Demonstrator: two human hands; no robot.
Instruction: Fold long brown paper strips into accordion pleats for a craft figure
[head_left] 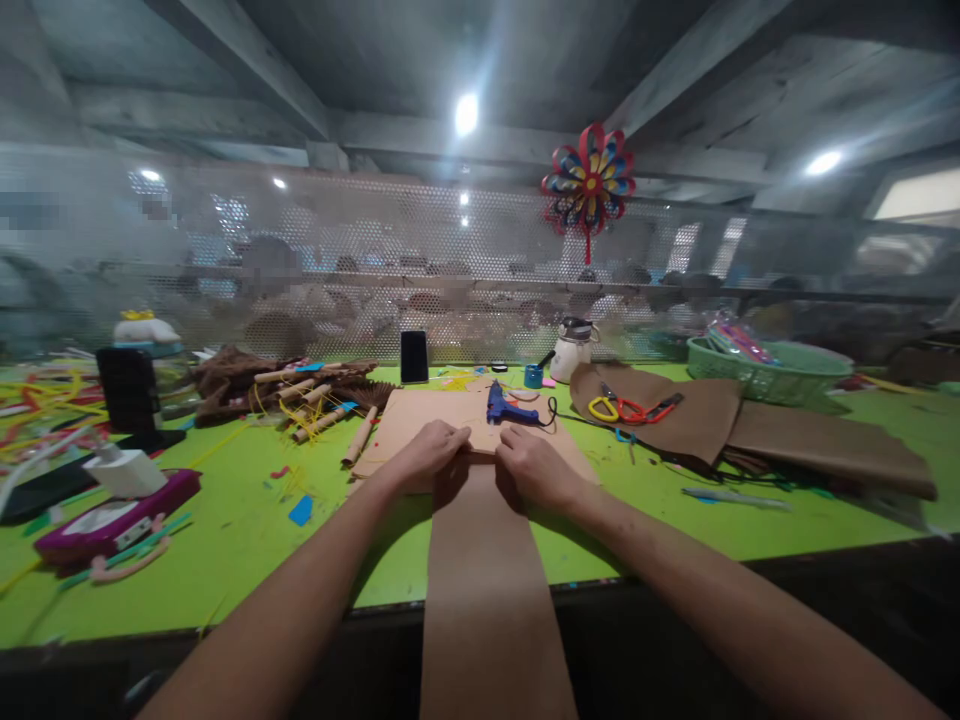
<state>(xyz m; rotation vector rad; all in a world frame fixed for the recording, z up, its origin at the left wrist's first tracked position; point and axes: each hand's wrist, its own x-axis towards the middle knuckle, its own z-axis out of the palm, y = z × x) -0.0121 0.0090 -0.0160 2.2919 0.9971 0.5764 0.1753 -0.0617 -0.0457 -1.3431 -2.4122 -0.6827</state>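
A long strip of brown paper runs from the table's middle over its front edge towards me. Its far end is pinched between the fingers of my left hand on one side and my right hand on the other. Between the hands, that end looks folded over into a narrow edge. Beneath them lies a flat tan board. Just beyond my fingers a blue glue gun rests on the board, its black cord trailing right.
On the right lie brown paper sheets with scissors on top, beside a green basket. Rolled paper sticks lie left, near a purple power strip. A phone stands behind the board, and a white jug stands further right.
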